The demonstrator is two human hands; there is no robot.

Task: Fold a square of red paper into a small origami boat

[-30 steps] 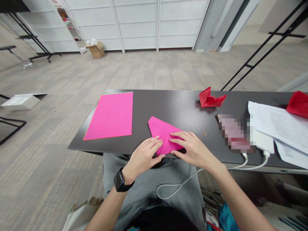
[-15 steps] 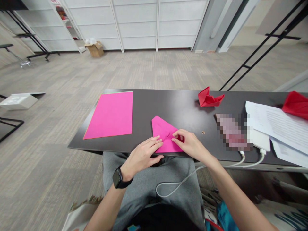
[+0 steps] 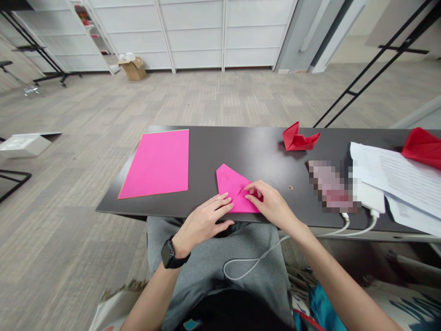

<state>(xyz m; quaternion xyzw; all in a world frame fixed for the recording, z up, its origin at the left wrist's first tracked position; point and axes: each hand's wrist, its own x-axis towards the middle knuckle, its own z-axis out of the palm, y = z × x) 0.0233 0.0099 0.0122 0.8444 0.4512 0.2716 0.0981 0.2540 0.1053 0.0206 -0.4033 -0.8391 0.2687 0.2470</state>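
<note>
Head view, near to far. Lap: white cable [image 3: 255, 263] loops over grey trousers [image 3: 206, 259] and runs up to the tabletop's near edge at right. L wrist carries a black watch [image 3: 168, 253].

L hand [image 3: 203, 221]: fingers straight and close together, laid flat w/ tips pressing the folded pink paper [image 3: 230, 181] from its left side; nothing gripped. R hand [image 3: 273, 207]: thumb & forefinger pinched on a small flap near the paper's middle, other fingers curled beside.

The paper lies flat at the near edge of the table [image 3: 255, 149], approx. mid-length, its point aimed toward the far edge.

Left end of tabletop: flat pink sheet [image 3: 158, 163], well apart from the folded one. Right end: white charger block [image 3: 368, 196] at the near edge, w/ printed white pages [image 3: 396, 172] just behind.

Far edge: red folded shape [image 3: 299, 138] right of ctr. A second red piece [image 3: 422, 146] sits at the far right corner, on the pages.

Beyond the table, by the white wall panels [image 3: 200, 32]: cardboard box [image 3: 132, 69].
</note>
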